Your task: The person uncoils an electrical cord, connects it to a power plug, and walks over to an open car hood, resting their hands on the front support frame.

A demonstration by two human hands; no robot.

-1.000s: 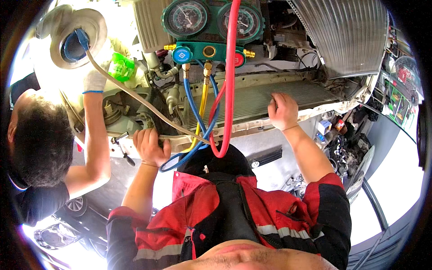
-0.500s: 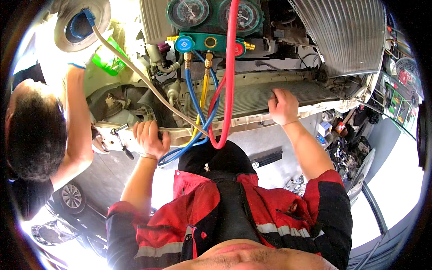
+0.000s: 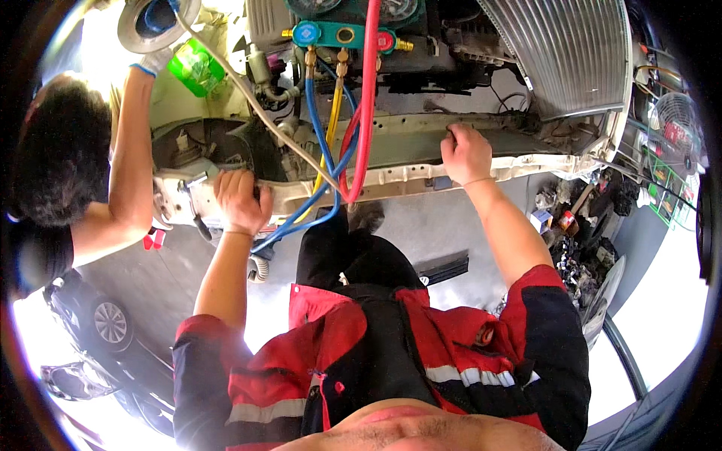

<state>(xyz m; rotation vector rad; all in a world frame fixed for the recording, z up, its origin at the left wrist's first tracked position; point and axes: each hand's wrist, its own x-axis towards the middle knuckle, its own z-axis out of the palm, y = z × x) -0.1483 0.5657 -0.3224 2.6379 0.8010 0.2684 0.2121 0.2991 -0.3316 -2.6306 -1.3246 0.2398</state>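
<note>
My left hand (image 3: pixel 242 201) is closed over the white front crossmember (image 3: pixel 391 178) of a car's open engine bay, its fingers curled on the far side. Farther right along the same beam, my right hand (image 3: pixel 466 153) also rests with bent fingers; its fingertips are partly hidden. Between them hang a blue hose (image 3: pixel 316 120), a yellow hose (image 3: pixel 331 135) and a thick red hose (image 3: pixel 367 113). The blue and yellow ones come down from a green manifold gauge set (image 3: pixel 345 34) above. Neither hand touches these hoses.
At the left a co-worker (image 3: pixel 64 150) reaches an arm up to a round metal part (image 3: pixel 159 22). A bright green container (image 3: pixel 197 68) sits by that arm. A ribbed metal panel (image 3: pixel 564 56) leans at upper right. Clutter (image 3: pixel 579 248) lies on the right floor; a dark car (image 3: pixel 113 331) stands lower left.
My view has tilted, so the car front and gauges sit higher in the picture and more floor shows. Both my hands stay on the crossmember.
</note>
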